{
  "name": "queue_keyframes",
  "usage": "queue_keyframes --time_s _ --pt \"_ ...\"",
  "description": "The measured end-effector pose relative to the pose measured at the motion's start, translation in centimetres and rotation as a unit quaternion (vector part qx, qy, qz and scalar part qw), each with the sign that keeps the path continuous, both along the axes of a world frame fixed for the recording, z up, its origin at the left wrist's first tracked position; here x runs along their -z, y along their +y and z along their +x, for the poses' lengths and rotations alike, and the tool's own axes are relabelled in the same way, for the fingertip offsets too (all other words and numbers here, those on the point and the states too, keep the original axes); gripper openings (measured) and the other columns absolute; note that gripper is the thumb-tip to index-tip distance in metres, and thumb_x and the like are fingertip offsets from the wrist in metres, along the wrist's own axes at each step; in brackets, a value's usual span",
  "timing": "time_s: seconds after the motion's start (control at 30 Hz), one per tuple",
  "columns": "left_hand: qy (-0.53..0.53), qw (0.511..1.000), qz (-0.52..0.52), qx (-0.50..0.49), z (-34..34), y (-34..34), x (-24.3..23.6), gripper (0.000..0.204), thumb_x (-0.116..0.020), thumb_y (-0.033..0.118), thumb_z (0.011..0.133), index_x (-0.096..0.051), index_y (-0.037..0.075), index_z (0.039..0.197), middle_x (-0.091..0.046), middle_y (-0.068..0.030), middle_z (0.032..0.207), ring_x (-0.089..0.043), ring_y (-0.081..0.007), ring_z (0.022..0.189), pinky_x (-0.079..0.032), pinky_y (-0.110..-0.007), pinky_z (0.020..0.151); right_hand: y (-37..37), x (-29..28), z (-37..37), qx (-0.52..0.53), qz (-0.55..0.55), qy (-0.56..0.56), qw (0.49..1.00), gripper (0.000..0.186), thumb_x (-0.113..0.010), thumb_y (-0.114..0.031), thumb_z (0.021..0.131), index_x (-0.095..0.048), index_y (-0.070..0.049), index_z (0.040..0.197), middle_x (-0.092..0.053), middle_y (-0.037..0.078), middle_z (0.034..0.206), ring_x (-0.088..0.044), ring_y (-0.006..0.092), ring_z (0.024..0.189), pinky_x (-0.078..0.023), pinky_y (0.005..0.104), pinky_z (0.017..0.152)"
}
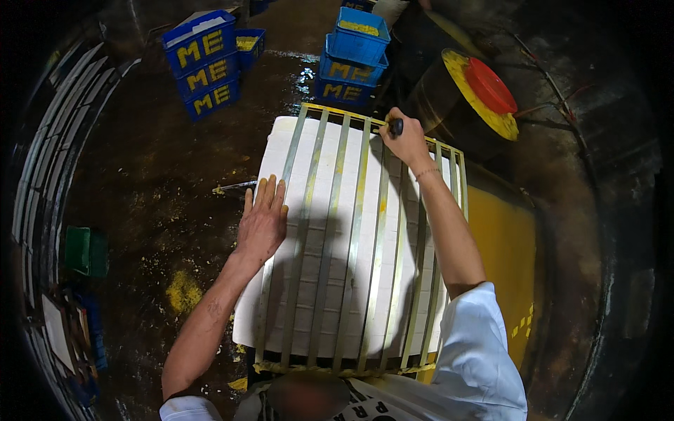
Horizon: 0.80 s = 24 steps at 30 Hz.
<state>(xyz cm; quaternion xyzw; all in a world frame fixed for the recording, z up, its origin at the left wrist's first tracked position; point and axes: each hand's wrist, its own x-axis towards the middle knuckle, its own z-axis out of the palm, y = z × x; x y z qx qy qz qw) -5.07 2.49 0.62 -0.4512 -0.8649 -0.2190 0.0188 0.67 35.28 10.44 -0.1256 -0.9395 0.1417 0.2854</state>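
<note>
- Hands are apart, one to either side of a white slab (pixel 345 203) in the middle of the frame.
- Right hand (pixel 405 140), upper centre: fingers curled tightly round a dark handle (pixel 396 128), at the top bar of a metal rack (pixel 359 186). What the handle belongs to is hidden by the grip.
- Left hand (pixel 261 226), left of centre: fingers straight and pointing up the frame, laid flat along the slab's left edge, fingertips beside the rack's outermost bar.
- Rack: long, narrow metal bars running from top to bottom over the slab, joined by a crossbar at each end, with yellow stains.
- Slab: its surface is marked off into blocks by shallow lines, and a dark shadow falls across its middle and lower part.
- Thin metal strip (pixel 239 186): pokes out from the slab's left side, near the left fingertips.
- Blue crates (pixel 200 63) stand stacked at upper left; more blue crates (pixel 354 59) at upper centre, the top one holding yellow bits (pixel 359 27).
- Barrel (pixel 439 95), upper right: yellow rim, red disc (pixel 491 85) on its end.
- Yellow surface (pixel 495 245): right of the slab.
- Green bin (pixel 86 251): far left, on a dark, wet floor (pixel 133 210) scattered with yellow crumbs (pixel 184 292).
</note>
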Motion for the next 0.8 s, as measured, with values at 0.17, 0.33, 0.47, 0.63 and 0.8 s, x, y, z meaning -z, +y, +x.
queue_keyframes --time_s 0.17,0.33,0.47,0.63,0.8 --pt "0.0 1.0 -0.012 -0.001 -1.5 -2.2 1.5 0.05 -0.045 0.014 0.098 -0.036 -0.002 0.145 -0.04 -0.0205 0.149 -0.032 -0.035 0.143 -0.021 -0.052 0.118 -8.4 -0.4 6.1 0.025 -0.154 -0.155 0.976 0.02 -0.064 -0.019 0.085 -0.063 0.001 0.086 -0.064 0.02 0.068 -0.064 0.033 0.062 -0.05 0.0408 0.061" --pt "0.049 0.996 0.064 0.039 -2.0 -1.4 3.1 0.049 -0.047 0.013 0.096 -0.038 -0.008 0.14 -0.044 -0.0264 0.144 -0.037 -0.0386 0.139 -0.025 -0.056 0.116 -25.1 -3.6 24.2 0.031 -0.388 -0.247 0.888 0.011 -0.066 -0.011 0.083 -0.059 -0.003 0.079 -0.052 0.005 0.057 -0.051 0.0098 0.052 -0.041 0.0264 0.051" --pt "0.096 0.994 0.039 0.029 -2.0 -0.4 4.1 0.05 -0.047 0.018 0.095 -0.043 -0.007 0.138 -0.046 -0.0224 0.143 -0.039 -0.0343 0.138 -0.027 -0.055 0.114 -24.4 -5.8 24.2 0.039 -0.374 -0.338 0.863 0.009 -0.066 -0.007 0.078 -0.058 -0.002 0.078 -0.044 0.006 0.051 -0.047 0.0092 0.047 -0.04 0.0274 0.049" --pt "0.132 0.991 0.005 -0.005 -2.7 -2.1 5.9 0.053 -0.046 0.026 0.096 -0.042 -0.004 0.14 -0.041 -0.0187 0.149 -0.032 -0.0295 0.143 -0.023 -0.055 0.116 -15.8 -3.6 9.1 -0.071 -0.293 -0.046 0.952 0.012 -0.065 -0.013 0.089 -0.06 -0.002 0.085 -0.052 0.0 0.065 -0.05 0.0052 0.062 -0.039 0.0236 0.055" --pt "0.105 0.994 0.007 0.028 -1.2 0.2 4.8 0.053 -0.045 0.026 0.096 -0.042 -0.002 0.141 -0.04 -0.0171 0.149 -0.03 -0.0281 0.144 -0.019 -0.055 0.117 -3.0 0.2 -4.4 0.045 -0.054 -0.01 0.998 0.02 -0.067 -0.013 0.082 -0.06 0.003 0.091 -0.061 0.028 0.076 -0.062 0.0461 0.074 -0.05 0.0428 0.066"
